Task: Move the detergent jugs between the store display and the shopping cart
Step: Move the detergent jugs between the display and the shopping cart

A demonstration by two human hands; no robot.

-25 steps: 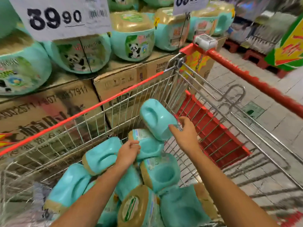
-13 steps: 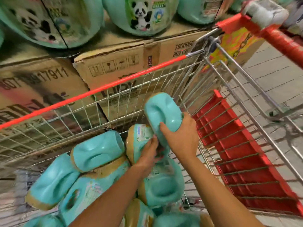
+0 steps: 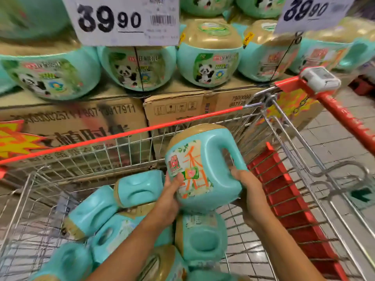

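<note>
Supermarket aisle. Large price card (image 3: pixel 121 21) reading 39.90, with barcode, top centre; second card (image 3: pixel 312 13) top right. Rows of identical panda-label detergent jugs (image 3: pixel 209 57) across upper frame, set on printed shipping cartons (image 3: pixel 77 118). Wire shopping cart (image 3: pixel 121 136) with red rim, red handle (image 3: pixel 349 122) and coin lock (image 3: pixel 319 79) at right. Yellow-red promo burst (image 3: pixel 14 138) at left edge. Grey tiled floor (image 3: pixel 334 142) at right.

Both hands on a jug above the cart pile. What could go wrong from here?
1. The left hand and right hand grip the held jug round its lower end, not by the handle; it might slip onto the jugs in the cart.
2. Lifted toward the display jugs, it could clip the cart's red rim or the hanging price sign.
</note>
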